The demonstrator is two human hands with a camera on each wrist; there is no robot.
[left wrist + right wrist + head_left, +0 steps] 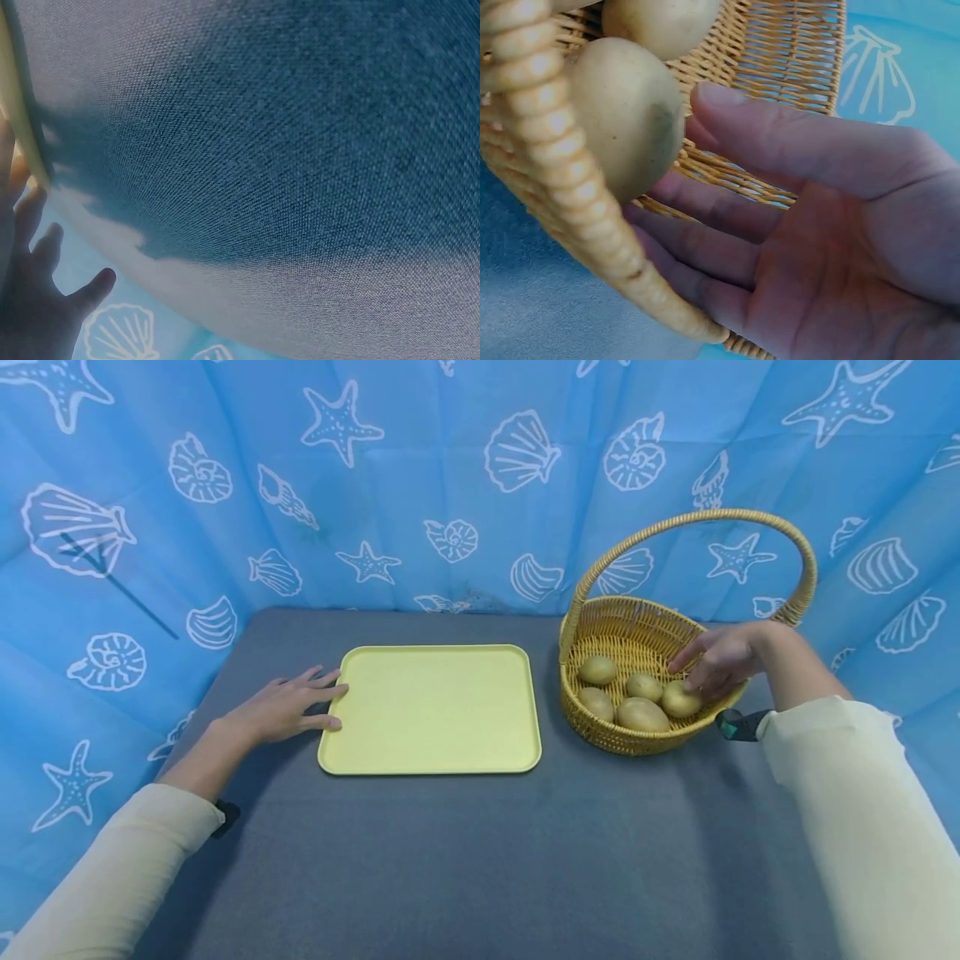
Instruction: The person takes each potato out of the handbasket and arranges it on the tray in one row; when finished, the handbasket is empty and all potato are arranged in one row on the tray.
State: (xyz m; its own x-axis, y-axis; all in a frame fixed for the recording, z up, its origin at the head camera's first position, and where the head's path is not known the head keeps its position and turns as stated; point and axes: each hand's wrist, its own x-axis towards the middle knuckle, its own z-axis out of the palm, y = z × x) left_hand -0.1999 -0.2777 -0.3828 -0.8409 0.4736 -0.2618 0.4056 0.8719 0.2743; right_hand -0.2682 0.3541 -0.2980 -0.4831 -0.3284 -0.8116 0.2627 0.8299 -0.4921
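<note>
My left hand (pixel 285 706) has its fingers spread and its fingertips on the left rim of a pale yellow rectangular tray (pixel 438 710). In the left wrist view, part of that hand (pixel 37 277) shows beside the tray's edge. My right hand (pixel 727 658) reaches into a wicker basket (pixel 622 743), beside the rightmost potato (pixel 679 700). The right wrist view shows this potato (pixel 626 124), with a greenish patch, between my thumb and fingers. A small gap separates the thumb tip from it, and the other fingertips are partly hidden behind it. Several more potatoes (pixel 642 715) lie in the basket.
The basket's tall arched handle (pixel 697 517) rises over its opening, near my right wrist. Tray and basket stand on a grey cloth-covered table (pixel 450 860). A blue curtain (pixel 420 477) with white shells and starfish hangs behind and along the sides.
</note>
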